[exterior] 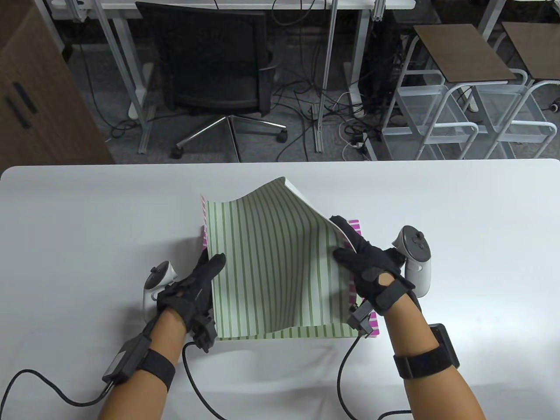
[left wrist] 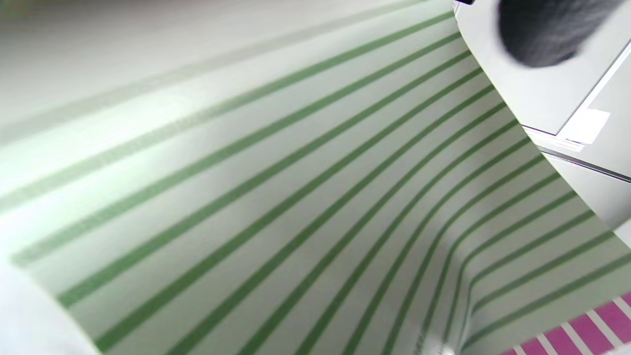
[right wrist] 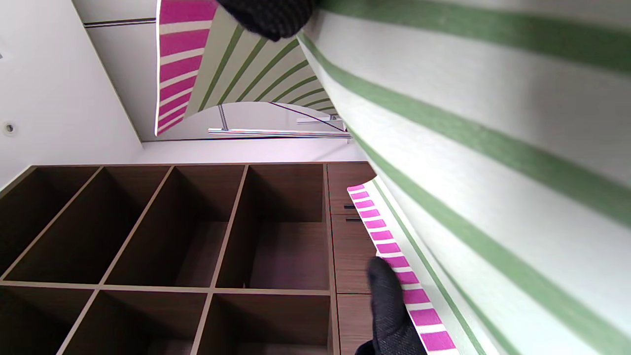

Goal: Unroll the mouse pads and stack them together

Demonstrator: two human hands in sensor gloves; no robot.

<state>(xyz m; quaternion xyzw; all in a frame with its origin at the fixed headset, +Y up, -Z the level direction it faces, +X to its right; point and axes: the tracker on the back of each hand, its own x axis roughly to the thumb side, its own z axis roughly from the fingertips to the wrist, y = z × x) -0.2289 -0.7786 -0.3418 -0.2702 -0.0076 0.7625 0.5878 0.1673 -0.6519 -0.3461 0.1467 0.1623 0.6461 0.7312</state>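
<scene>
**Green pad held curled over pink pad**

Table view: two pads lay mid-table [exterior: 87,210]. The green pad [exterior: 271,262] covered almost all of the pink pad [exterior: 355,226], which showed only as slivers at the left and right edges. The green pad's stripes ran from the near edge away from the person; its near edge lay flat, its far right corner curled up. The left hand [exterior: 192,288] gripped the left edge, thumb on top. The right hand [exterior: 372,267] gripped the raised right edge, fingers behind it, mostly hidden.

Left wrist view: blurred green stripes filled the frame; one dark fingertip [left wrist: 542,29] was cut off at the top, so the grip could not be told.

Right wrist view: the green pad arched overhead, pink stripes along its border, a shelf [right wrist: 172,256] behind. Two fingertips [right wrist: 389,305] showed, the rest cut off.
</scene>
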